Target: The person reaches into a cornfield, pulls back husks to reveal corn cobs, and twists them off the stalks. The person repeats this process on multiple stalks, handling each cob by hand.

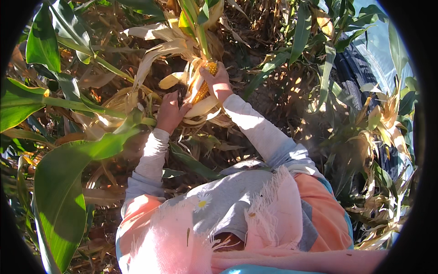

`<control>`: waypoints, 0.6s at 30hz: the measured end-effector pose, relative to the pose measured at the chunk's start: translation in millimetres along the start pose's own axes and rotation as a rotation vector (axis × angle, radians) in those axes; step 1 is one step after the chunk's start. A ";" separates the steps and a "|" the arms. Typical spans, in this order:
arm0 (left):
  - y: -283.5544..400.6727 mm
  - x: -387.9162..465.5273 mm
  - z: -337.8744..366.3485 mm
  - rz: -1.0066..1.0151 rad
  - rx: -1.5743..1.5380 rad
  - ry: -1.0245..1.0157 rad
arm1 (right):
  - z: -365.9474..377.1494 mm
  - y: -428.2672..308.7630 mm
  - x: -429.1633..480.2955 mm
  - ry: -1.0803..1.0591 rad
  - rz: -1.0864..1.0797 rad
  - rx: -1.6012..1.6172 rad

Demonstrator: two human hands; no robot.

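Observation:
A partly husked ear of yellow corn [201, 94] slants in front of me, its kernels showing between pulled-apart dry husks [202, 107]. My right hand [219, 83] grips its upper part, with the thumb across the husk. At the lower left of the ear, my left hand [172, 111] holds the edge of the pale husk; its fingertips are partly hidden. Dark corn silk [182, 90] lies between that hand and the ear. Above my right hand rises a green corn stalk [202, 41].
Broad green corn leaves [63, 191] reach in at the left, close to my left arm. Dry leaves [164, 48] hang around the stalk. On the right, more corn plants [386, 116] stand before dark and pale plastic sheeting [354, 75]. A fringed pink scarf [280, 212] hangs over my chest.

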State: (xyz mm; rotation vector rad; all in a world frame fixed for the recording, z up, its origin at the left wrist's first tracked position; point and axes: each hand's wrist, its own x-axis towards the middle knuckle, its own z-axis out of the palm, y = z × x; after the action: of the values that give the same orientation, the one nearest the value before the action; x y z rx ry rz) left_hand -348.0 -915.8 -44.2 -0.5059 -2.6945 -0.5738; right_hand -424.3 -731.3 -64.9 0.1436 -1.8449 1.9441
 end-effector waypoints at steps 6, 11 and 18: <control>10.4 -4.9 1.2 -0.103 -0.080 -0.238 | -12.8 -13.2 4.9 -0.241 0.396 0.578; 14.4 9.0 22.4 -0.097 -0.227 -0.100 | -7.9 -48.2 -15.4 -0.181 0.197 0.242; -0.1 5.4 44.9 0.017 -0.098 -0.093 | 2.5 -81.6 -69.6 -0.384 -0.683 -0.014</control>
State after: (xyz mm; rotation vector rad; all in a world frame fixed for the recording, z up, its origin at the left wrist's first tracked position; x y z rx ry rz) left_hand -364.0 -894.5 -80.8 -0.5952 -2.7566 -0.6961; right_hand -331.0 -751.1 -15.7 1.0552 -1.7053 1.4778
